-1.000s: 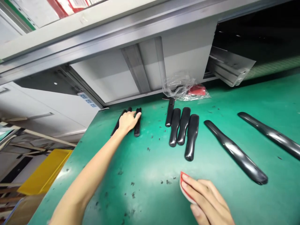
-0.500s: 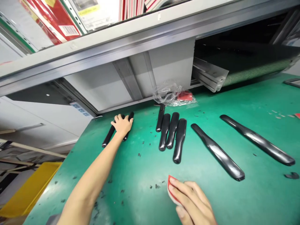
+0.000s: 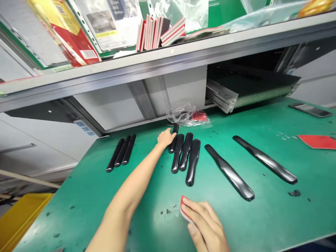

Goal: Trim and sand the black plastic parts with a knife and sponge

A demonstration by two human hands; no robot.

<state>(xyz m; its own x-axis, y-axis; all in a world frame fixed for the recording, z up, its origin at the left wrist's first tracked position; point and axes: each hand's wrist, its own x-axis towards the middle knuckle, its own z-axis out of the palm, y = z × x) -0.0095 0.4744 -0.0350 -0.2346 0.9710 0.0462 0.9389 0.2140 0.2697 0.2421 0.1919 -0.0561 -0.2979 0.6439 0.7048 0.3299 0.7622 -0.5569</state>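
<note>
My left hand reaches to the far side of the bench, its fingers closed at the upper part of a short black handle-shaped piece. Just right of it lie three black pieces with a narrowed waist, side by side. Near the front, my right hand pinches a thin red-and-white pad between thumb and fingers, close above the bench top. Three slim black handle pieces lie in a row at the left. Two long black shaped pieces, one nearer and one farther, lie slantwise at the right.
A clear plastic bag with something red lies against the back panel. On the green bench are dark scraps, a red sheet and a phone. Red-and-white pads stand on the shelf above.
My left hand has left the slim pieces at the left and moved right to the short black piece. Three pieces now lie together at the left. The view has tilted up slightly.
</note>
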